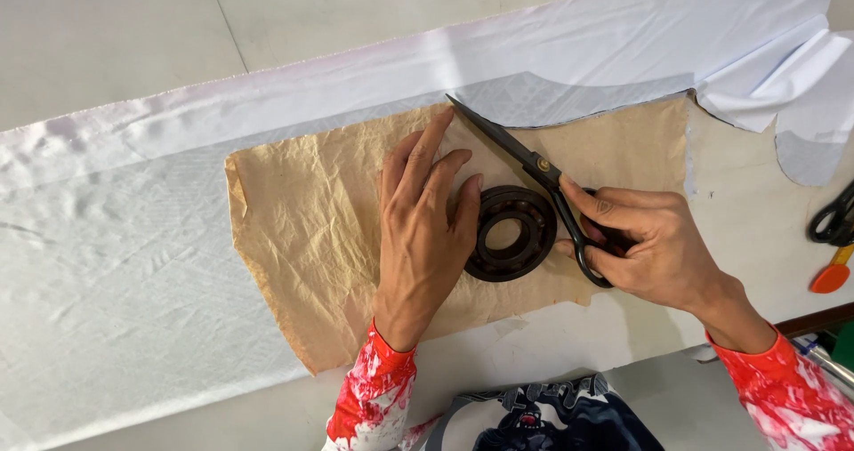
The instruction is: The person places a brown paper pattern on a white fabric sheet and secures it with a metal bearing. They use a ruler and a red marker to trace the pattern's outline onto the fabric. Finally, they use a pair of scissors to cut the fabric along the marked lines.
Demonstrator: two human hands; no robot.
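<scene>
A crumpled brown paper pattern (302, 220) lies on white fabric (124, 237) spread over the table. My left hand (422, 224) presses flat on the paper, fingers spread, next to a dark metal ring bearing (509, 233) that weighs the paper down. My right hand (645, 242) grips black scissors (525, 162). Their blades point up and left, with the tip at the paper's curved top edge, where the fabric is cut along the pattern.
A cut-off strip of white fabric (783, 77) lies at the upper right. Another pair of black scissors (834, 215) and an orange object (832, 275) sit at the right edge. The grey floor (133, 33) shows beyond the table. Both my sleeves are red and white.
</scene>
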